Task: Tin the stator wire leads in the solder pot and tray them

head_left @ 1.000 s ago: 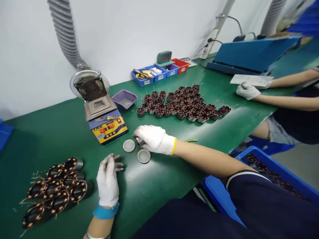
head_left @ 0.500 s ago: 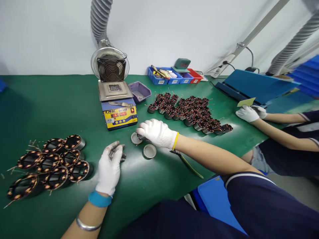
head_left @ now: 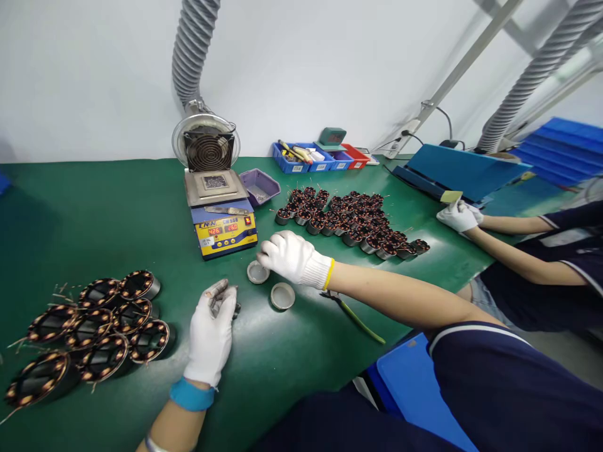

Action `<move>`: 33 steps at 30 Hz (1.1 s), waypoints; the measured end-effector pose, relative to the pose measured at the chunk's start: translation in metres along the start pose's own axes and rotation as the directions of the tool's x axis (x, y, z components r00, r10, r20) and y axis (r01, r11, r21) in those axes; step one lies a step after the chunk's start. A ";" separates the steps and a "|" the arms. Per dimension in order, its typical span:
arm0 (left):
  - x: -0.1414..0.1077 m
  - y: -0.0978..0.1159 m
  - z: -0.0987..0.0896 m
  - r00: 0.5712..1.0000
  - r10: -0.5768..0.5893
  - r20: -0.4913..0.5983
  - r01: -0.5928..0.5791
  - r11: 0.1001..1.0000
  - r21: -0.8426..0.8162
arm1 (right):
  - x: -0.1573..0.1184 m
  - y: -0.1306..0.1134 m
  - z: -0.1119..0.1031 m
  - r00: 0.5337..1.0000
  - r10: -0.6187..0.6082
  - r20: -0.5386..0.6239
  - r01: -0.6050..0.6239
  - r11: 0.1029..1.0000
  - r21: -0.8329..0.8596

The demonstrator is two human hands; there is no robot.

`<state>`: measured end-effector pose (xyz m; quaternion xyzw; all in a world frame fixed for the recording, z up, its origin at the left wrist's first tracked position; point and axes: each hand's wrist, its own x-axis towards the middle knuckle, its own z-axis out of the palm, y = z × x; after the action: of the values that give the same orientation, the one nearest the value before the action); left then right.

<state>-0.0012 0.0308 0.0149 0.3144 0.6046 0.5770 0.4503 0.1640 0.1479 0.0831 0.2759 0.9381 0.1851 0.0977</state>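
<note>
My left hand (head_left: 211, 333), in a white glove with blackened fingertips, rests low over the green table. Its fingers are loosely curled with gaps between them, and I make out nothing held. My right hand (head_left: 292, 257), gloved in white with a yellow cuff edge, is closed at the right edge of a small round dish (head_left: 257, 272). Whatever its fingers grip is hidden. Just below it lies a second small round dish (head_left: 282, 296). Cutting pliers (head_left: 353, 317) with green handles lie under my right forearm. Several copper-wound stators (head_left: 97, 329) stand left of my left hand.
A yellow-and-blue solder pot (head_left: 223, 232) with a fume fan (head_left: 210, 150) stands behind my hands, beside a purple tray (head_left: 259, 187). Many smaller stators (head_left: 353, 220) cluster at right. Tool bins (head_left: 294, 164) line the wall. A co-worker's gloved hands (head_left: 456, 216) hold yellow paper.
The view has tilted and shifted slightly. My right hand has drawn up a little from the upper dish, uncovering more of it. My left hand's fingers have drawn slightly closer together.
</note>
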 end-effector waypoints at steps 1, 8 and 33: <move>0.000 0.000 0.000 1.000 -0.002 -0.002 0.002 1.000 -0.001 | 0.000 0.000 -0.001 1.000 -0.002 0.002 0.002 1.000 -0.003; 0.000 -0.003 0.002 0.999 -0.010 0.035 0.011 1.000 -0.011 | 0.037 0.044 -0.051 0.984 0.115 -0.135 -0.127 0.989 -0.082; 0.000 -0.003 0.006 0.994 0.019 0.105 -0.025 0.998 0.054 | 0.178 0.096 -0.078 0.801 0.597 -0.033 -0.465 0.657 0.594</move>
<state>0.0046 0.0324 0.0120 0.3633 0.5924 0.5476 0.4661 0.0403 0.2982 0.1778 0.5325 0.8311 -0.0467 -0.1531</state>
